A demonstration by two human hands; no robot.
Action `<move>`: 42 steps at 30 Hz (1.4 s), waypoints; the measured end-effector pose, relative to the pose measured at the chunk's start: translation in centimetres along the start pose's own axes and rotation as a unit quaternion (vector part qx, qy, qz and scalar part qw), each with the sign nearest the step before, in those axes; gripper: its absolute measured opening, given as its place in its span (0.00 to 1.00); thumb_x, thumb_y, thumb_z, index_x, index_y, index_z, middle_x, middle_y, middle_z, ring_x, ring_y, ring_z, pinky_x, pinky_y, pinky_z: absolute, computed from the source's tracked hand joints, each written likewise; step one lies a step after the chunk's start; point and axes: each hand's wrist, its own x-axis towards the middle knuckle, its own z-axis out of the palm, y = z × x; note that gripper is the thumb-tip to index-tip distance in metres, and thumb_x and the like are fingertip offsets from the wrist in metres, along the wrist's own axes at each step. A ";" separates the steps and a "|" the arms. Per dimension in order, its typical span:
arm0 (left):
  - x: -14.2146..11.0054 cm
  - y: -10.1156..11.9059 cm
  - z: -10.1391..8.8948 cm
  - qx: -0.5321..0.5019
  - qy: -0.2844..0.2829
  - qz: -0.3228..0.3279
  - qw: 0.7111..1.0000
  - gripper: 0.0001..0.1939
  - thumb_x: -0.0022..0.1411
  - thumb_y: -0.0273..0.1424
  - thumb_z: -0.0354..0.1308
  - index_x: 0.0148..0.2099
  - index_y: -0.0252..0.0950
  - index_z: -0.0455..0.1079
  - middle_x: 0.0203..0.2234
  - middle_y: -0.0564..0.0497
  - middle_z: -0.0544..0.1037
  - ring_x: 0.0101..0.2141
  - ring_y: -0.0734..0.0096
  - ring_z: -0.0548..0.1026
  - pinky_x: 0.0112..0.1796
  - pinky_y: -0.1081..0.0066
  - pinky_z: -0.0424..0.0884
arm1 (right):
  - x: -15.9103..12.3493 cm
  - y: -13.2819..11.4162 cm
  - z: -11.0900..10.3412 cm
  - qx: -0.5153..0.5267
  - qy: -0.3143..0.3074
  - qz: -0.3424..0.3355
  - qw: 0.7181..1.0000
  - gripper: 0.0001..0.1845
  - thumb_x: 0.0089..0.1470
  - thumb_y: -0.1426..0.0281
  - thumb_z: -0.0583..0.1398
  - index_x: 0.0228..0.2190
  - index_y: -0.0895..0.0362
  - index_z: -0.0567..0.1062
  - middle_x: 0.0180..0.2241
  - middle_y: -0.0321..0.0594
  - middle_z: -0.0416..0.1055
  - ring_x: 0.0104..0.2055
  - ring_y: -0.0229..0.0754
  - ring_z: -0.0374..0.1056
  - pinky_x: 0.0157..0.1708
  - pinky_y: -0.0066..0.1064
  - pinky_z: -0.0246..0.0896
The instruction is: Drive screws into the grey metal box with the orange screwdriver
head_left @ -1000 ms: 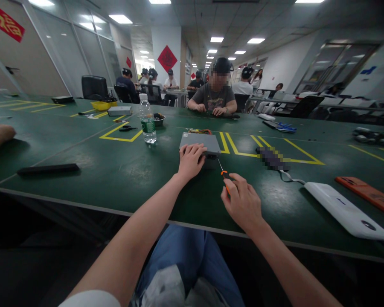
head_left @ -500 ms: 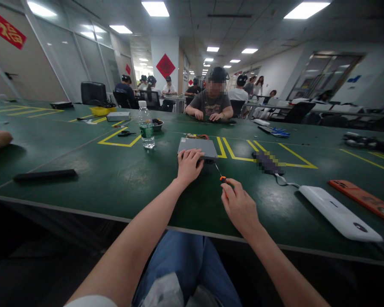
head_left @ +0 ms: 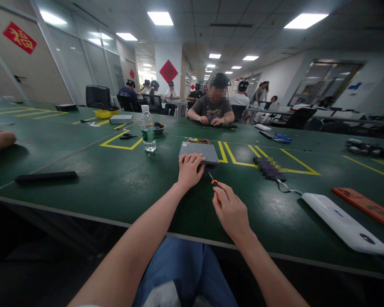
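Observation:
A grey metal computer power supply [head_left: 200,150] lies on the green table in front of me, with coloured wires [head_left: 198,140] at its far side and a dark socket on the near face. My left hand [head_left: 190,169] grips its near left edge, fingers over the top and thumb down by the front. In my right hand [head_left: 231,209] is an orange and black screwdriver [head_left: 214,183], held by its handle. Its thin shaft points up and left at the near face; the tip appears just short of the box.
A water bottle [head_left: 148,130] stands behind to the left, near a small bowl [head_left: 159,128]. At left lies a black bar [head_left: 46,176]. To the right are a white power bank [head_left: 345,224] and an orange phone [head_left: 368,207]. Across the table sits a person [head_left: 213,106].
My right hand has shifted left with the screwdriver, its tip moving from the box's right front corner towards the middle of the near face. My left hand stays on the power supply.

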 end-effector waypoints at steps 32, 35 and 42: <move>0.1 -0.1 -0.1 0.003 -0.008 0.006 1.000 0.13 0.60 0.30 0.50 0.48 0.46 0.64 0.50 0.57 0.70 0.53 0.68 0.63 0.56 0.59 0.48 | 0.8 -3.7 0.5 -0.018 -0.023 0.136 0.990 0.12 0.57 0.76 0.47 0.42 0.63 0.65 0.37 0.49 0.63 0.25 0.37 0.66 0.16 0.24 0.57; 0.1 0.0 -0.2 0.008 -0.016 0.002 1.000 0.13 0.61 0.30 0.50 0.48 0.46 0.64 0.51 0.56 0.70 0.53 0.67 0.62 0.56 0.59 0.48 | 0.6 -3.4 0.4 -0.018 -0.015 0.124 0.992 0.11 0.59 0.73 0.48 0.37 0.60 0.69 0.31 0.42 0.64 0.22 0.35 0.65 0.17 0.24 0.55; 0.0 0.0 -0.2 0.007 -0.013 0.006 1.000 0.13 0.60 0.30 0.50 0.48 0.46 0.65 0.51 0.56 0.70 0.53 0.67 0.62 0.56 0.59 0.48 | 0.8 -3.1 0.5 -0.007 -0.007 0.131 0.991 0.12 0.59 0.70 0.48 0.40 0.60 0.68 0.34 0.44 0.63 0.22 0.35 0.64 0.15 0.24 0.55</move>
